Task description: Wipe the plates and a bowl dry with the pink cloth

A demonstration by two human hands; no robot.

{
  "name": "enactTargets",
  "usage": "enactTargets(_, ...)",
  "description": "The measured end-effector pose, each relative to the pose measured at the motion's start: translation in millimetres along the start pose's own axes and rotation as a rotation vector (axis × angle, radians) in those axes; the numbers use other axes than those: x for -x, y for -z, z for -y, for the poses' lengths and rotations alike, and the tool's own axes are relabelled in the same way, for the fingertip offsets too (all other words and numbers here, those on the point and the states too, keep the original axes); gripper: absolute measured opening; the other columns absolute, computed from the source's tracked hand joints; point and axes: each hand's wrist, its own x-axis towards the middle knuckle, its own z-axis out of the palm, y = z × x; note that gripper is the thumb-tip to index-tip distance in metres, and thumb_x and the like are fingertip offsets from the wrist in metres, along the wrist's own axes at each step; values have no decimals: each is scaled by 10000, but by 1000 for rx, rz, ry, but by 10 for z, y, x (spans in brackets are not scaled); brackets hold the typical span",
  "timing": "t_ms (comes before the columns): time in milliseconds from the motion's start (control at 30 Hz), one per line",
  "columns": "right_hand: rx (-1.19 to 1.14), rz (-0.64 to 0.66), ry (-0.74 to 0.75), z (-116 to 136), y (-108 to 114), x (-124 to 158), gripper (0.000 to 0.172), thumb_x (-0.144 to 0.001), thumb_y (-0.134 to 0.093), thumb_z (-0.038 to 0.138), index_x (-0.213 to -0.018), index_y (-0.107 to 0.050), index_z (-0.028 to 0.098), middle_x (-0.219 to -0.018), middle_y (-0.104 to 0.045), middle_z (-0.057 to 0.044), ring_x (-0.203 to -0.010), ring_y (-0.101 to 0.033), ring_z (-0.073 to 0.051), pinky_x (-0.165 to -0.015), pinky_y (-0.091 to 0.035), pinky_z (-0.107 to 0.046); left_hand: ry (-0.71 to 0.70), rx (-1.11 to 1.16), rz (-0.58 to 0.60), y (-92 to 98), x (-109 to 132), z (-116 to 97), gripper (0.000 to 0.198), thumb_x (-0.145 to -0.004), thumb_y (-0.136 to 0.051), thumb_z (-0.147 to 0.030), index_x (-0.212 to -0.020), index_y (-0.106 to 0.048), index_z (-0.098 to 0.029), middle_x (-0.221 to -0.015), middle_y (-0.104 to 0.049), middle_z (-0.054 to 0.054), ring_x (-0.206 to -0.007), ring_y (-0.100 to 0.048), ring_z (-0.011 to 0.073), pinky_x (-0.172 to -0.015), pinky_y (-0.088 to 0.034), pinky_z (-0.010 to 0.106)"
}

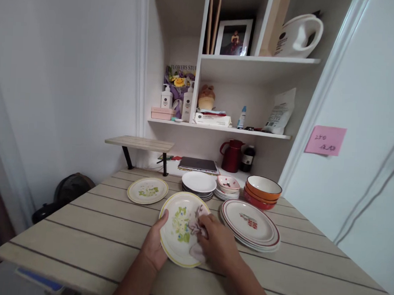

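A yellow-rimmed plate (180, 248) with a green leaf and flower pattern is tilted up above the table. My left hand (155, 244) grips it by its left edge, thumb on the face and the fingers behind, mostly hidden. My right hand (216, 241) is closed on a bunched pale mauve cloth (198, 222), which presses against the right part of the plate's face. A similar yellow-rimmed plate (147, 190) lies flat at the left. To the right of my right hand sits a stack of large red-rimmed plates (233, 215).
Behind the held plate stand a stack of white and dark plates (199, 182), small dishes (228, 184) and stacked orange and red bowls (263, 190). A small raised shelf (139, 142) is at the back left. A red jug (231, 156) and dark bottle (248, 158) stand under the wall shelves (218, 127).
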Motion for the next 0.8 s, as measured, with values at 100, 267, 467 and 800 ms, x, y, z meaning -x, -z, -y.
enactTargets(100,-28,82,149,145,-41,62,217,-759,-571,170,-964,-593,237,-996,-651,-25,-829,-608,-192,-649,-332,-266,-10,-17,-32,-17,5,-4,557,-928,-475,-438,-1344,-530,-71,-1164,-700,194,-1153,-618,334,-1061,-381,484)
enactTargets(267,-191,112,337,288,-79,113,222,-782,-569,168,-984,-595,257,-1038,-638,-13,-896,-601,-184,-739,-381,-254,4,-39,-85,-115,40,-7,538,-912,-514,-422,-1308,-560,-61,-1100,-725,185,-1071,-660,329,-1003,-437,460)
enactTargets(467,-425,-87,197,280,-108,72,296,-882,-472,183,-1145,-590,253,-1094,-637,-51,-964,-603,-195,-831,-422,-285,-7,-15,-68,-138,31,15,514,-910,-524,-383,-1319,-551,-73,-1111,-722,180,-1046,-671,316,-994,-442,451)
enactTargets(800,-582,-2,183,131,-30,61,408,-964,-385,419,-1236,-618,223,-1062,-575,-95,-1006,-573,-223,-923,-450,-359,6,31,-3,-81,-4,24,530,-919,-500,-362,-1366,-508,-78,-1157,-703,194,-1086,-656,325,-1035,-408,471)
